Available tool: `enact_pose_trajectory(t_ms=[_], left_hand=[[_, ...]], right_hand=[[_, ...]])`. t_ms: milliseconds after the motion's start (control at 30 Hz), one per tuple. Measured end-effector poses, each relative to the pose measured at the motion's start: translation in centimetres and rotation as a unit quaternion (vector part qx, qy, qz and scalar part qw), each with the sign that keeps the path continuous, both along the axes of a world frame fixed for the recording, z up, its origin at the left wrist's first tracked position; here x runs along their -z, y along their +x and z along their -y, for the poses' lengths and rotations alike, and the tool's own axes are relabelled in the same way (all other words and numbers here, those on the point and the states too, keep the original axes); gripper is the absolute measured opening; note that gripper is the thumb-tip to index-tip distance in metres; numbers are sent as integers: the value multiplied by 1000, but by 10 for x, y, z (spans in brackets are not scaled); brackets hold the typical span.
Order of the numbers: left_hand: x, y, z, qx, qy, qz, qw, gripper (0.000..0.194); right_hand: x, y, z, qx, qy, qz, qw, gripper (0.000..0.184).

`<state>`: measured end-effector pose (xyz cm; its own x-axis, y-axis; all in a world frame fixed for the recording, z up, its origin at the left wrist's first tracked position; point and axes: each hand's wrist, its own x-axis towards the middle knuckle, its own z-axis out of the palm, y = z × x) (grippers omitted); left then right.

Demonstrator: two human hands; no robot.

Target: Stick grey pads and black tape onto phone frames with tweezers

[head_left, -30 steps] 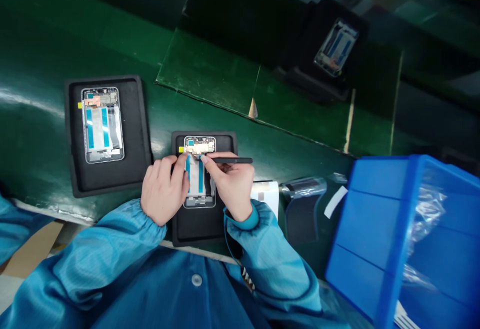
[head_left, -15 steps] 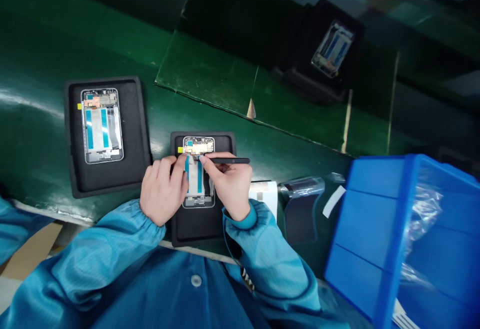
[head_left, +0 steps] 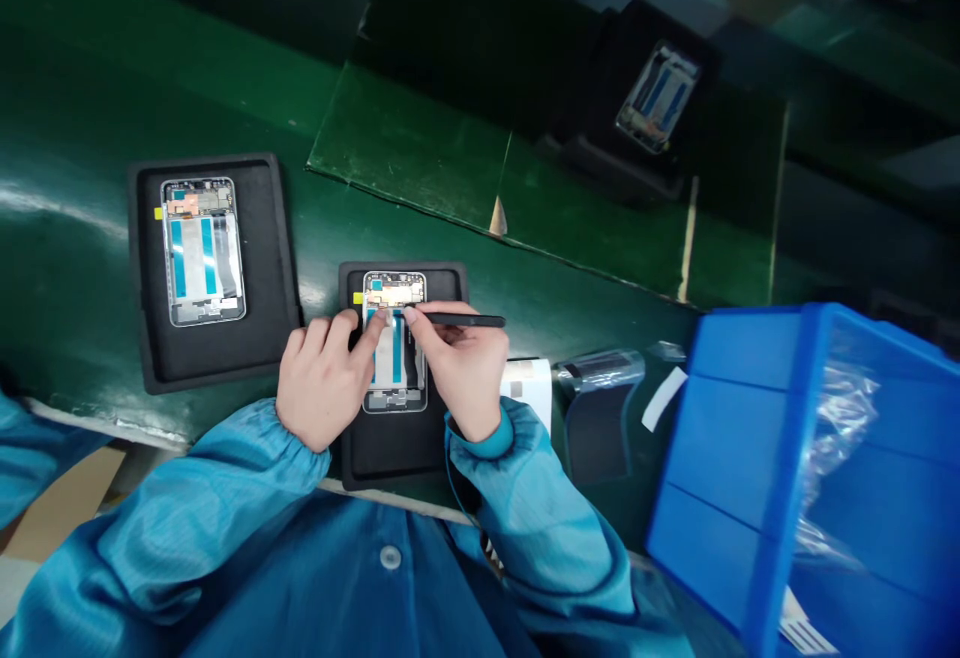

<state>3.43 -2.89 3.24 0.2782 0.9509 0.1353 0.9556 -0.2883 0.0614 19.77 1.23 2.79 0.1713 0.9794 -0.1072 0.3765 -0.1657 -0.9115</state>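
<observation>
An opened phone (head_left: 388, 368) with a silver frame, bare circuit parts and blue strips lies in a black tray (head_left: 390, 453). My left hand (head_left: 322, 378) rests over its left edge, the index fingertip down on the phone just below the circuit board and the other fingers loosely bent. Between the thumb and fingers of my right hand (head_left: 469, 363) is a slim black tool (head_left: 472, 320) that looks like tweezers, held almost level. Its tip, near my left index finger, is too small to make out. A yellow tab (head_left: 358, 299) sticks out from the phone's left side.
On the left, another opened phone (head_left: 201, 258) lies in a black tray (head_left: 217, 363). A blue bin (head_left: 735, 438) with clear plastic stands at right, near a dark curled sheet (head_left: 600, 428) and white paper (head_left: 531, 388). A third phone (head_left: 658, 96) sits on black trays at the back.
My left index finger has shifted slightly right along the phone and looks straighter. My right hand and the black tool have moved a little to the right. The phone stays in its tray.
</observation>
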Motion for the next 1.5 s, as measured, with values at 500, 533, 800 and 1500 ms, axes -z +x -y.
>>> enact_pose_trajectory(t_ms=[500, 533, 800, 1500], left_hand=[[-12, -25, -15, 104, -50, 23, 993, 36], [-11, -26, -14, 104, -45, 22, 993, 34], [-11, -19, -6, 74, -38, 24, 996, 33], [-47, 41, -11, 126, 8, -26, 992, 31]], right_hand=[[-23, 46, 63, 86, -1, -35, 996, 16], [-22, 50, 68, 91, -2, -35, 995, 17], [-19, 73, 92, 112, 2, -56, 992, 16], [-3, 153, 148, 200, 31, -86, 975, 21]])
